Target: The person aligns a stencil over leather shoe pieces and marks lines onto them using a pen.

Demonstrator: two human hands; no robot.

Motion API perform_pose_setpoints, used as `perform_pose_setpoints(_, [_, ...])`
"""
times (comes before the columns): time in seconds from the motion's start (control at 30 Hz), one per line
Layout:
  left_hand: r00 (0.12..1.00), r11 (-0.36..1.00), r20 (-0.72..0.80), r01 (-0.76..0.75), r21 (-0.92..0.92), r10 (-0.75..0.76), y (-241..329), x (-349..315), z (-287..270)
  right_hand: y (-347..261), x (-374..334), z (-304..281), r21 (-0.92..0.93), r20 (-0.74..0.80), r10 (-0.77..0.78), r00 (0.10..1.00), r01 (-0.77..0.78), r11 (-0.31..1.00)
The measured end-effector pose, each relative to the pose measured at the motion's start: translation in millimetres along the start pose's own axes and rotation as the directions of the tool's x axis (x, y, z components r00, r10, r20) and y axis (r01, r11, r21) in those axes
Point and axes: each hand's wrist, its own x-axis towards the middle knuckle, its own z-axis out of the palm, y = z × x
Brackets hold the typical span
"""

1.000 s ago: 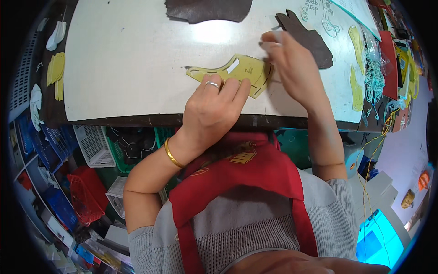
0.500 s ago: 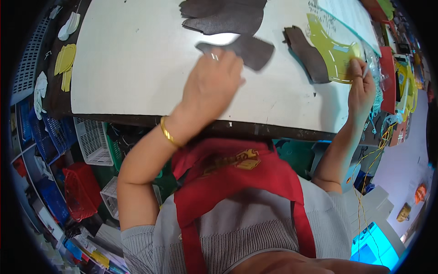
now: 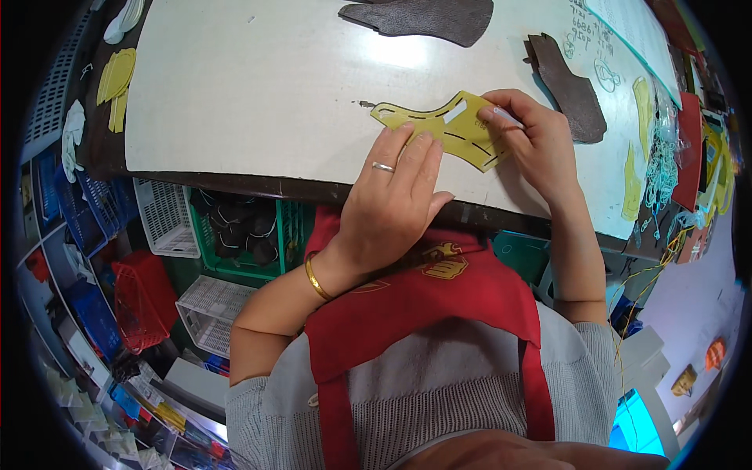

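On the white tabletop in front of me lies a yellow template (image 3: 427, 123) with slots cut along it. Dark material shows in its slots and along its upper edge; the dark leather piece beneath is mostly covered. My left hand (image 3: 395, 184) is open, its fingers stretched flat on the template's lower left part. At the template's right end is my right hand (image 3: 540, 141), closed with a slim white pen (image 3: 507, 117) between thumb and fingers. Those fingers also touch the template's edge. Another brown leather piece (image 3: 576, 98) lies beyond my right hand.
More dark leather (image 3: 431, 19) lies at the table's far side. Narrow yellow templates (image 3: 631, 184) and a heap of turquoise cord (image 3: 662, 168) are at the right. Yellow pieces (image 3: 117, 78) and white gloves (image 3: 72, 141) line the left edge. Crates (image 3: 168, 219) stand below the table.
My right hand has brought the yellow template left and down onto the leather piece, now nearer to me. My left hand has moved right and flattened on the template. The whole view has shifted somewhat.
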Motion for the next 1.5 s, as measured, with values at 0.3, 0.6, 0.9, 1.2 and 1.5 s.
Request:
perform_pose_setpoints(0.3, [0.993,0.983,-0.058,-0.091,0.157,0.101,-10,15,-2,9,2,-10,0.019,-0.075,0.101,0.992,-0.100,0.995])
perform_pose_setpoints(0.6, [0.976,0.957,-0.068,-0.188,0.222,0.208,-13,26,-2,4,-6,-7,-0.083,-0.119,0.028,0.992,-0.038,0.996])
perform_pose_setpoints(0.9, [0.987,0.949,0.043,-0.161,0.271,0.155,2,17,3,-23,21,-37,-0.496,-0.093,-0.595,0.798,0.481,0.723])
perform_pose_setpoints(1.2, [0.980,0.937,0.074,-0.201,0.285,0.187,0,17,2,-52,49,32,-0.079,0.232,-0.404,0.885,0.431,0.899])
perform_pose_setpoints(1.5, [0.987,0.949,0.087,-0.154,0.274,0.136,4,21,2,-24,27,-24,-0.452,0.012,-0.475,0.880,0.428,0.782])
